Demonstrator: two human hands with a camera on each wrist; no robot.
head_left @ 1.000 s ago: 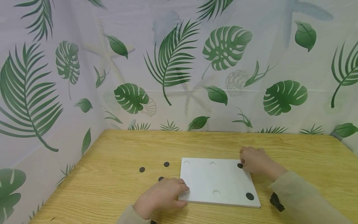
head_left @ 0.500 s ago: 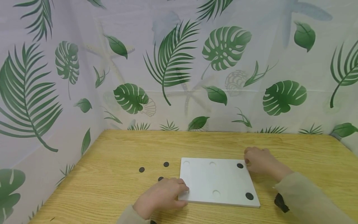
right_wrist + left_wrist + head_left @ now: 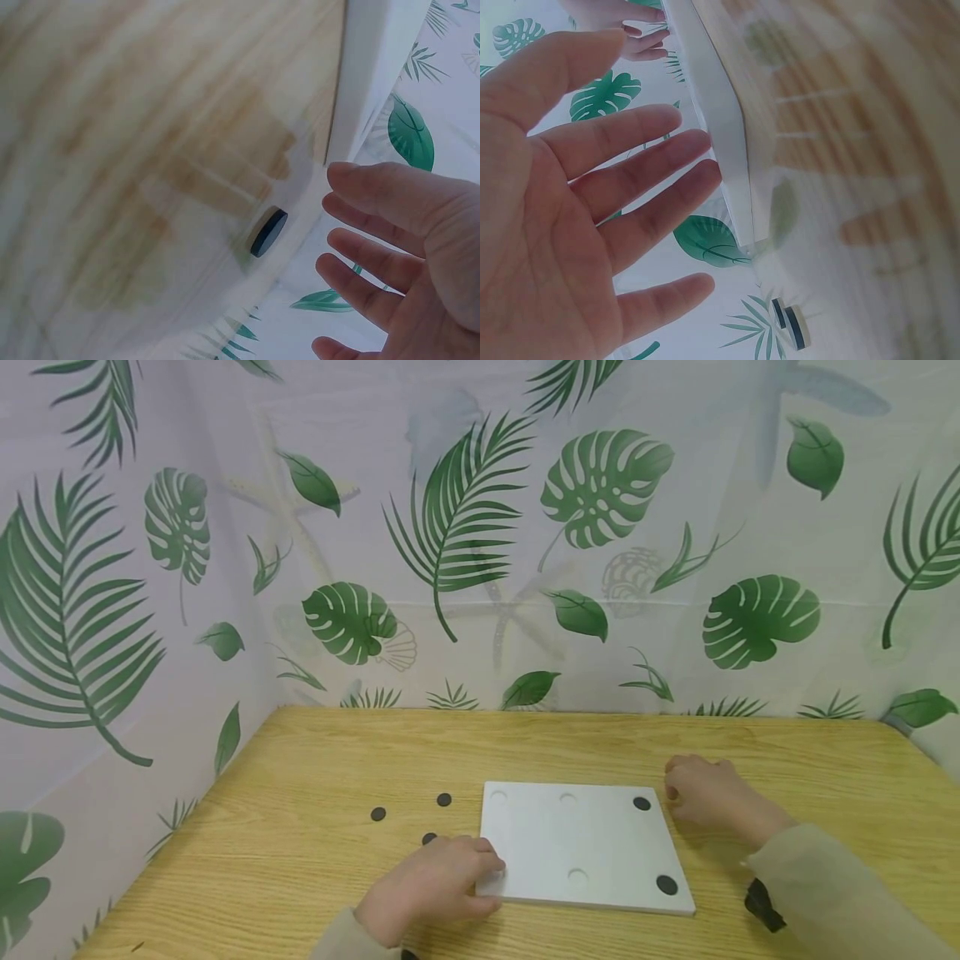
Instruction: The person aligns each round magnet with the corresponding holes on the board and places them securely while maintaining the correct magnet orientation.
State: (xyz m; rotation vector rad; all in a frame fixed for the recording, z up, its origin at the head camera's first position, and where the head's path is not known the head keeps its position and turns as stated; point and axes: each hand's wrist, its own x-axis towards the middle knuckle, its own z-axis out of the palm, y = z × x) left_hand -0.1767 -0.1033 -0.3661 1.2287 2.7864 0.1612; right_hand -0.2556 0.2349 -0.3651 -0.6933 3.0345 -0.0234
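A white rectangular board [image 3: 570, 839] with shallow round recesses lies on the table. One black disc [image 3: 642, 804] sits in its far right recess, another black disc [image 3: 667, 885] in the near right one. My left hand [image 3: 442, 877] rests at the board's near left corner, its fingertips [image 3: 709, 169] relaxed along the edge with nothing gripped. Just off the board's right edge is my right hand [image 3: 708, 793], its fingers loosely spread and holding nothing. In the right wrist view a black disc [image 3: 268, 232] lies on the tabletop near those fingers.
Left of the board lie loose black discs: a leftmost disc [image 3: 378, 814], a farther disc [image 3: 444, 799] and a nearer disc [image 3: 430, 838] partly behind my left hand. A leaf-print cloth [image 3: 480, 552] stands behind the wooden table [image 3: 300, 777].
My right hand has moved away from the far right disc, off the board to the right, leaving that disc in its recess. The left hand stays at its corner.
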